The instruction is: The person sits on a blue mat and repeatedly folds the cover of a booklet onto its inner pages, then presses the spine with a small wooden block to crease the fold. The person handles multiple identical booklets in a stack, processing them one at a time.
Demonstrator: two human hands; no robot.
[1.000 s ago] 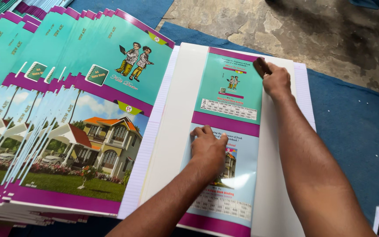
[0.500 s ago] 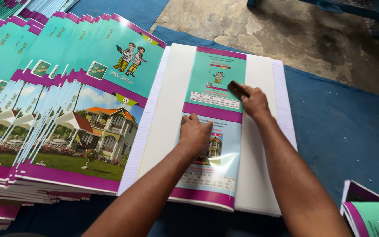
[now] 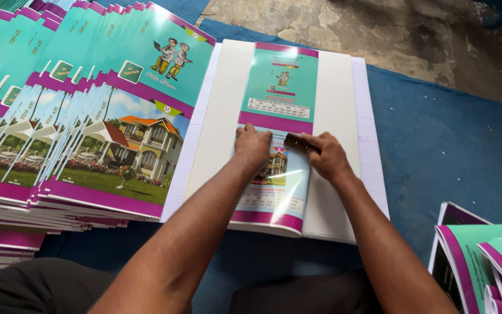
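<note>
An open notebook lies on the blue mat with its white inner cover up. A narrow teal and magenta printed flap runs down its middle. My left hand presses flat on the flap about halfway down. My right hand sits just to the right of it, holding a small dark flat tool against the flap's right edge.
A fanned stack of notebooks with teal covers and a house picture fills the left side. More notebooks lie at the lower right. Blue mat and bare concrete floor lie beyond.
My right hand has drawn the dark tool down the flap from near its top end to the middle. My left hand stayed pressed on the flap.
</note>
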